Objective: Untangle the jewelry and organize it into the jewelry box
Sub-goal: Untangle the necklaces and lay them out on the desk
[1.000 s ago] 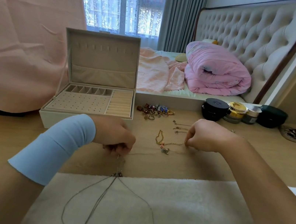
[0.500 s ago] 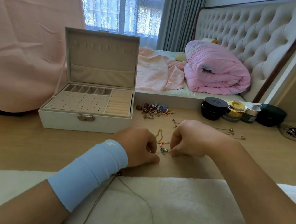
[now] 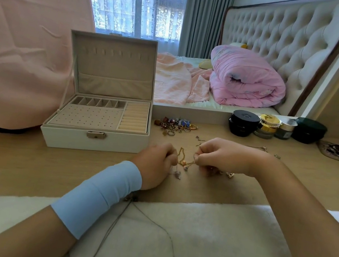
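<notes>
Right now both hands are at work over the wooden table (image 3: 25,163), close together but not touching. The left hand (image 3: 156,164), with a light blue wristband (image 3: 98,194) on its forearm, has its fingers curled and seems to pinch a fine silver chain (image 3: 176,172) whose small charm lies on the table just below the fingertips. The right hand (image 3: 226,156) is curled too, its fingertips pinching a gold chain (image 3: 182,158) that loops across the gap between the two hands; a few more small gold pieces sit under that hand, too small to make out. Behind the hands lies a little pile of mixed jewelry (image 3: 175,125), just right of the white jewelry box (image 3: 95,141), which stands open with its lid upright and its tray compartments showing no jewelry. A thin dark necklace (image 3: 149,220) lies spread on the white cloth (image 3: 224,237) near the person. Several cosmetic jars (image 3: 243,123) stand in a row at the back right of the table.
</notes>
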Demonstrator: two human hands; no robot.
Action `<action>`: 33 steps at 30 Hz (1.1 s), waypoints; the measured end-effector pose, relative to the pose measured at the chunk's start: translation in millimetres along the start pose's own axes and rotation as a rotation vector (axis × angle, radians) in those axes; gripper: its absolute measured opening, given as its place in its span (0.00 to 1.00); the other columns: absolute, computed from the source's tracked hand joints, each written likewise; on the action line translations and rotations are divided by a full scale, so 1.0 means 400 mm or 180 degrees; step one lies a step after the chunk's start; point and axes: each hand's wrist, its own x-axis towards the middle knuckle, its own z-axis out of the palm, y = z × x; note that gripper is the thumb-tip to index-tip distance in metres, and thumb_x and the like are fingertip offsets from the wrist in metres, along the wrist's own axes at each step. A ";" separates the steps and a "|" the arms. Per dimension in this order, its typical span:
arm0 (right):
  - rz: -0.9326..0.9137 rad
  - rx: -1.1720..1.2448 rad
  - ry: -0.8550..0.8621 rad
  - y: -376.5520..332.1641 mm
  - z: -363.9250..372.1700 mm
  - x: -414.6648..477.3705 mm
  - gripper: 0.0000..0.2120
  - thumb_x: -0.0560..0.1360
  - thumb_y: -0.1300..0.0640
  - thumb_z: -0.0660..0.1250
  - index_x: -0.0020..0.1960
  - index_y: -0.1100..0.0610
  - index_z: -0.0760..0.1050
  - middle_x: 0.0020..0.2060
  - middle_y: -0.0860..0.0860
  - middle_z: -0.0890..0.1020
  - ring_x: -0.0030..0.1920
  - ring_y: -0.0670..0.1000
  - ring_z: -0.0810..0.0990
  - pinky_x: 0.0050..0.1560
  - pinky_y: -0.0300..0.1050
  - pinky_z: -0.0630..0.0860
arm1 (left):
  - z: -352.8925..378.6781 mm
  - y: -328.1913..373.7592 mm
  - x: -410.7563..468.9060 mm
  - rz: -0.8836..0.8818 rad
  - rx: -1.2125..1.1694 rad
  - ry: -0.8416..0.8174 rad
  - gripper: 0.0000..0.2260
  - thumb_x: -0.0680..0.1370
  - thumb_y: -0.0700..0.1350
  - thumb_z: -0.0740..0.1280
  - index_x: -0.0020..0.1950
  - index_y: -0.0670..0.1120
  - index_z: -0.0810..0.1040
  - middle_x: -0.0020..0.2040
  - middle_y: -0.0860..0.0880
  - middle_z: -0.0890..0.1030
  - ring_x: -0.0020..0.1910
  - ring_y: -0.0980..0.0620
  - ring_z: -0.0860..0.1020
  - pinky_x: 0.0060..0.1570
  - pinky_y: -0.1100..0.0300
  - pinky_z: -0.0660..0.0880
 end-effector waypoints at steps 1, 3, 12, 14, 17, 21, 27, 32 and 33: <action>-0.0072 0.0124 -0.0012 0.005 -0.001 0.000 0.08 0.82 0.55 0.64 0.45 0.55 0.77 0.32 0.49 0.80 0.30 0.46 0.74 0.31 0.37 0.71 | -0.001 0.002 0.001 -0.0062 -0.0341 0.0034 0.07 0.84 0.45 0.56 0.49 0.51 0.73 0.48 0.53 0.79 0.47 0.53 0.76 0.52 0.57 0.73; -0.0192 0.0349 -0.0003 0.012 -0.003 0.002 0.08 0.82 0.56 0.64 0.45 0.56 0.77 0.32 0.51 0.76 0.32 0.48 0.72 0.36 0.40 0.72 | -0.003 0.005 0.002 -0.0167 -0.1038 0.0136 0.08 0.84 0.44 0.56 0.47 0.50 0.72 0.43 0.52 0.80 0.43 0.52 0.78 0.55 0.51 0.77; -0.0043 0.0082 0.0138 0.020 -0.019 0.005 0.08 0.82 0.55 0.64 0.47 0.57 0.79 0.35 0.51 0.76 0.33 0.47 0.71 0.36 0.41 0.71 | -0.044 0.003 -0.007 -0.0188 -0.1173 -0.0155 0.06 0.83 0.44 0.60 0.49 0.46 0.75 0.36 0.49 0.76 0.32 0.54 0.75 0.44 0.56 0.81; -0.0076 0.0125 0.0130 0.013 -0.019 0.004 0.09 0.82 0.55 0.64 0.46 0.57 0.78 0.34 0.50 0.76 0.30 0.46 0.70 0.33 0.39 0.69 | -0.050 0.004 -0.011 -0.0005 -0.0615 -0.0278 0.05 0.82 0.45 0.62 0.48 0.49 0.76 0.39 0.52 0.80 0.37 0.56 0.77 0.46 0.60 0.77; -0.0262 0.0373 0.0097 0.009 -0.021 0.001 0.10 0.83 0.56 0.63 0.44 0.57 0.76 0.32 0.50 0.75 0.27 0.45 0.69 0.31 0.39 0.67 | -0.052 0.009 -0.014 0.0139 0.0102 -0.0333 0.03 0.80 0.47 0.64 0.49 0.52 0.78 0.44 0.55 0.81 0.43 0.57 0.77 0.48 0.64 0.73; -0.0544 0.0637 0.0008 0.007 -0.029 -0.006 0.09 0.83 0.57 0.62 0.46 0.57 0.76 0.33 0.52 0.75 0.28 0.48 0.67 0.33 0.43 0.66 | -0.043 0.011 -0.007 0.0380 0.0521 0.0190 0.11 0.79 0.50 0.66 0.62 0.54 0.75 0.57 0.58 0.77 0.54 0.59 0.75 0.58 0.61 0.73; -0.0771 0.0941 0.0265 0.009 -0.039 -0.007 0.10 0.84 0.56 0.62 0.45 0.56 0.76 0.32 0.51 0.73 0.28 0.48 0.66 0.31 0.42 0.65 | -0.023 0.047 0.042 0.0331 -0.0885 0.0056 0.08 0.76 0.48 0.71 0.55 0.53 0.81 0.45 0.56 0.85 0.47 0.61 0.81 0.58 0.57 0.76; -0.0726 0.1015 0.0554 0.035 -0.062 -0.015 0.08 0.83 0.55 0.63 0.47 0.55 0.77 0.31 0.50 0.73 0.27 0.46 0.66 0.29 0.40 0.63 | -0.066 0.063 0.060 0.0208 -0.0445 -0.0299 0.09 0.79 0.51 0.66 0.44 0.49 0.82 0.36 0.56 0.80 0.34 0.58 0.74 0.44 0.63 0.74; -0.0706 0.1013 0.0589 0.042 -0.067 -0.016 0.08 0.83 0.55 0.63 0.47 0.55 0.77 0.31 0.49 0.73 0.27 0.46 0.66 0.29 0.40 0.63 | -0.077 0.064 0.060 0.0177 -0.0382 -0.0338 0.09 0.80 0.51 0.65 0.44 0.50 0.81 0.36 0.56 0.80 0.35 0.58 0.75 0.43 0.63 0.73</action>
